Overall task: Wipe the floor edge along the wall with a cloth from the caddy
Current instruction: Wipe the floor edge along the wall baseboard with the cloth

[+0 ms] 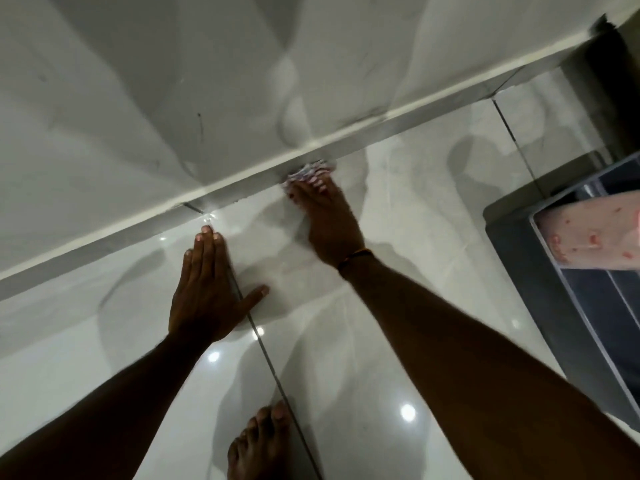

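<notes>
My right hand [327, 216] presses a small white cloth with a pink pattern [311, 171] against the floor edge [242, 192], where the glossy tile meets the grey skirting strip under the white wall. Only the cloth's front rim shows beyond the fingertips. My left hand [207, 289] lies flat on the floor tile, fingers together and thumb spread, a little back from the wall and left of the right hand. It holds nothing. The grey caddy [519, 258] stands on the floor at the right, with another pink-spotted cloth [588, 237] lying in it.
The white wall [173, 81] runs diagonally from lower left to upper right. A dark door frame or post [606, 81] stands at the upper right corner. My bare foot [259, 445] rests on the tile at the bottom. Grout lines cross the shiny floor.
</notes>
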### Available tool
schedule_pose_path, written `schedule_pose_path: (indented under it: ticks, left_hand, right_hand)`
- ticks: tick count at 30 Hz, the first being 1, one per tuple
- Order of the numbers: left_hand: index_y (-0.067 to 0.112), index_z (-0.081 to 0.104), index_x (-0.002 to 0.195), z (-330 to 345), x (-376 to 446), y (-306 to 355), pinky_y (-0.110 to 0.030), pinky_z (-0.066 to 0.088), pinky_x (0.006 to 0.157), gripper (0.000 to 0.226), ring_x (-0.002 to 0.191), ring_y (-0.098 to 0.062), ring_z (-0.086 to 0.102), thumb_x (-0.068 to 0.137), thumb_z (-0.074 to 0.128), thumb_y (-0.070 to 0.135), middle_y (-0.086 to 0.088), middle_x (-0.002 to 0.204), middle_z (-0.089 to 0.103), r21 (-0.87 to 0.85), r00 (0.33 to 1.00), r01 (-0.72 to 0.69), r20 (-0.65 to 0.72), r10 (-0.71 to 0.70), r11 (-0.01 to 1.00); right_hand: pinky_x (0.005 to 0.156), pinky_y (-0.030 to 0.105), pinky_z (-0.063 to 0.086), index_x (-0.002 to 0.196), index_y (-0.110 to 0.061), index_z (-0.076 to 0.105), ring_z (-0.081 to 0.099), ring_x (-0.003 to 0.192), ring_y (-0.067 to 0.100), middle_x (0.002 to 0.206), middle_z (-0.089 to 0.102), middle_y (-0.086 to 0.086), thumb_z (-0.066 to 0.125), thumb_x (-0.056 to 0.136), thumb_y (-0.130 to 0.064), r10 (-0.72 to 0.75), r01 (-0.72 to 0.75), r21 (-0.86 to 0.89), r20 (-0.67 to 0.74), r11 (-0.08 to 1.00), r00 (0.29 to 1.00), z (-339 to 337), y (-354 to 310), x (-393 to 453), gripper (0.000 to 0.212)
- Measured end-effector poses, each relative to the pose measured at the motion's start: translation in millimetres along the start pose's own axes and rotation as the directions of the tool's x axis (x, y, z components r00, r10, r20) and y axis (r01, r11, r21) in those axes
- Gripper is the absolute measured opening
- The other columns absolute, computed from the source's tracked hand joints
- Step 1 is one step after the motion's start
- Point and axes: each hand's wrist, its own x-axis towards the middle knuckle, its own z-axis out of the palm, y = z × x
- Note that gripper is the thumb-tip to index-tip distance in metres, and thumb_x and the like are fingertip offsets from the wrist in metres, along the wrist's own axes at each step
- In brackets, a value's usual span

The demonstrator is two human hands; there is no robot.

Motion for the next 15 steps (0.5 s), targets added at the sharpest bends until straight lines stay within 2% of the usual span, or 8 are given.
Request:
schedule_pose_path:
  ticks: [3, 5, 8, 10, 15]
  left_hand:
    - [-0.001, 0.002, 0.166, 0, 1, 8, -0.049, 0.009, 0.133, 0.129, 0.165, -0.036, 0.0, 0.084, 0.035, 0.093, -0.022, 0.177, -0.003, -0.017, 0.999, 0.04, -0.007, -0.04, 0.999]
    - [0.0, 0.001, 0.167, -1, 4, 14, -0.049, 0.007, 0.133, 0.131, 0.165, -0.036, -0.002, 0.082, 0.038, 0.093, -0.021, 0.177, -0.005, -0.052, 0.997, 0.071, -0.006, -0.071, 0.996]
    - [0.002, -0.002, 0.167, -2, 9, 21, -0.049, 0.005, 0.133, 0.133, 0.165, -0.034, -0.005, 0.081, 0.039, 0.094, -0.02, 0.177, -0.007, -0.09, 0.994, 0.106, -0.01, -0.107, 0.99]
    - [0.002, -0.003, 0.167, 1, 12, 24, -0.049, 0.005, 0.133, 0.132, 0.165, -0.034, -0.006, 0.081, 0.037, 0.094, -0.02, 0.177, -0.008, -0.086, 0.992, 0.118, -0.021, -0.121, 0.989]
    - [0.0, -0.002, 0.167, 5, 15, 26, -0.05, 0.006, 0.133, 0.133, 0.165, -0.034, -0.006, 0.081, 0.037, 0.095, -0.02, 0.177, -0.007, -0.066, 0.992, 0.123, -0.034, -0.126, 0.99]
  right_hand:
    - [0.128, 0.046, 0.031, 0.135, -0.004, 0.066, 0.051, 0.141, 0.037, 0.144, 0.061, 0.02, 0.051, 0.096, 0.003, 0.173, -0.156, 0.111, -0.165, 0.981, 0.971, -26, 48, 6, 0.042]
    - [0.125, 0.045, 0.034, 0.134, -0.005, 0.065, 0.053, 0.137, 0.037, 0.14, 0.062, 0.02, 0.057, 0.091, 0.0, 0.213, -0.206, 0.055, -0.195, 0.977, 0.957, -44, 79, 7, 0.044]
    - [0.129, 0.048, 0.029, 0.141, -0.002, 0.058, 0.046, 0.142, 0.042, 0.147, 0.056, 0.024, 0.051, 0.087, 0.003, 0.299, -0.31, -0.033, -0.184, 0.95, 0.936, -69, 117, 11, 0.055]
    - [0.131, 0.048, 0.024, 0.147, -0.001, 0.05, 0.038, 0.149, 0.043, 0.156, 0.047, 0.025, 0.048, 0.091, 0.004, 0.387, -0.399, -0.027, -0.189, 0.917, 0.902, -84, 134, 14, 0.057]
    - [0.132, 0.034, 0.019, 0.154, -0.007, 0.04, 0.033, 0.153, 0.033, 0.163, 0.037, 0.017, 0.044, 0.102, -0.007, 0.455, -0.467, -0.047, -0.158, 0.883, 0.877, -103, 170, 22, 0.052]
